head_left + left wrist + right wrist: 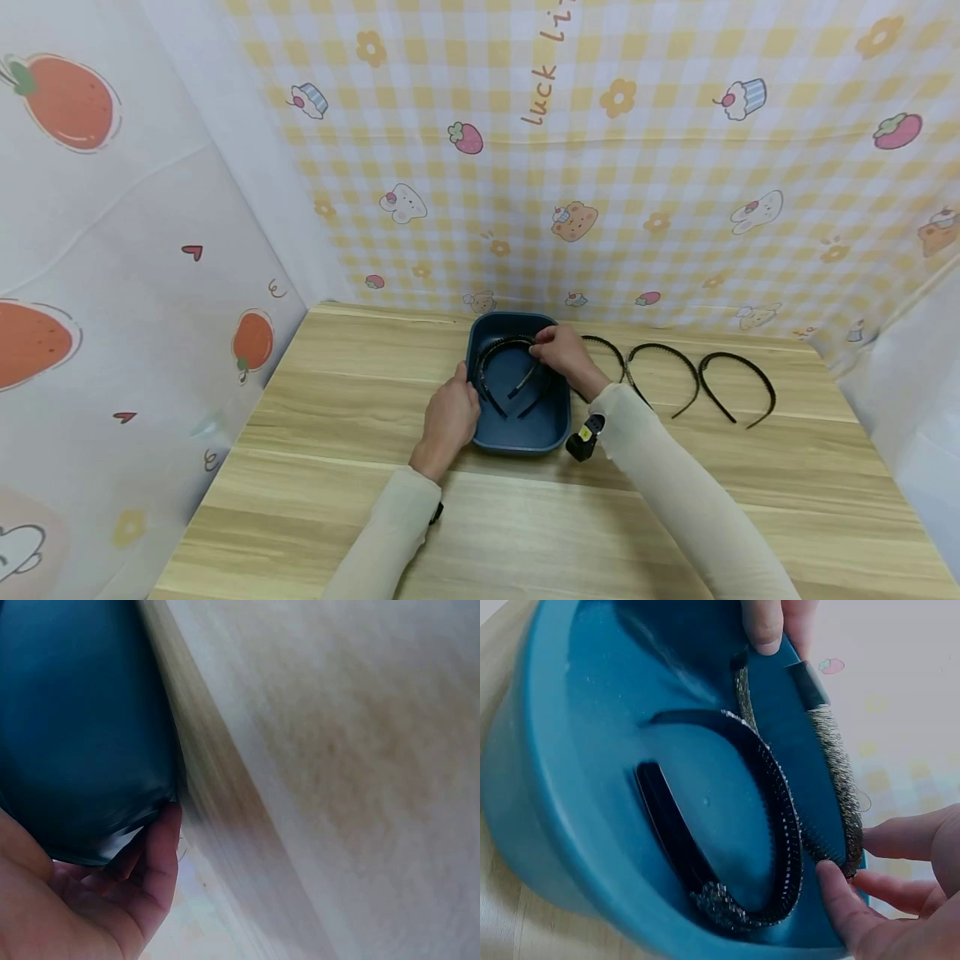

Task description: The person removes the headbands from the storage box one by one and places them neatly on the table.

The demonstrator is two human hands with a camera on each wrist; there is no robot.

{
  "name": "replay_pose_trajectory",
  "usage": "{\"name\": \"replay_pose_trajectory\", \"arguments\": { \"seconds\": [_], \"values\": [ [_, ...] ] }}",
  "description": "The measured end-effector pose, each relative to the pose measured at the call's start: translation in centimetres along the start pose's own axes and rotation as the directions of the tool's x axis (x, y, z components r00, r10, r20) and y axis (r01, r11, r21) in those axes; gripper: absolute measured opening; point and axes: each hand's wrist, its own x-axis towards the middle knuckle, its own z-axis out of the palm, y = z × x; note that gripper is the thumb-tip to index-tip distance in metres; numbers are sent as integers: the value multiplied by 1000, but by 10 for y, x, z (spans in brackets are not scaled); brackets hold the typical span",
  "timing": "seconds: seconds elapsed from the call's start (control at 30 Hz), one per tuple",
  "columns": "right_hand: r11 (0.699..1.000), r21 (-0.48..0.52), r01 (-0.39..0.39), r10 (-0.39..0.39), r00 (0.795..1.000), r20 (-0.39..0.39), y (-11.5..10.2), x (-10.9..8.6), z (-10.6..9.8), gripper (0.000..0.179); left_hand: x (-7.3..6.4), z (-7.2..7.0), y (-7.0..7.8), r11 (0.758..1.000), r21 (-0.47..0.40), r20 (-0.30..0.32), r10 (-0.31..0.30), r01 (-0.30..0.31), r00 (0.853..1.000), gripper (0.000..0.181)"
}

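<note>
A dark blue plastic basin [517, 435] stands on the table. My left hand [452, 410] grips its left side, with the thumb over the rim in the right wrist view and the fingers [161, 855] curled against the wall in the left wrist view. My right hand [562, 353] pinches a glittery gold-and-black headband [838, 761] between thumb and fingers, at the basin's far right edge. Beneath it inside the basin lies a black headband [784, 817] with small teeth and a sparkling ornament.
To the basin's right, black headbands lie in a row on the wood-grain table [337, 442]: one [609, 343] partly behind my right arm, a middle one [678, 357], and a far right one [759, 375]. Patterned cloth [495, 183] hangs behind the table.
</note>
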Motion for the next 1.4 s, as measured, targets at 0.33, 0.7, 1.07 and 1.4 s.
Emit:
{"name": "replay_pose_trajectory", "arguments": {
  "seconds": [0.33,0.7,1.07,1.4],
  "values": [
    [1000,-20,19,-19,999,-33,4,1,0,28,0,0,-1,1000,1,-7,10,-10,1000,44],
    [998,-46,41,-40,999,29,2,-2,0,31,0,-1,1,1000,-2,-5,8,-8,1000,43],
    [959,-246,143,-123,988,94,1,-2,-1,40,0,-3,1,1000,-13,8,-17,17,1000,45],
    [937,-332,111,-89,993,79,0,-4,-4,36,1,-1,0,1000,-20,13,-24,24,1000,46]
  ]
}}
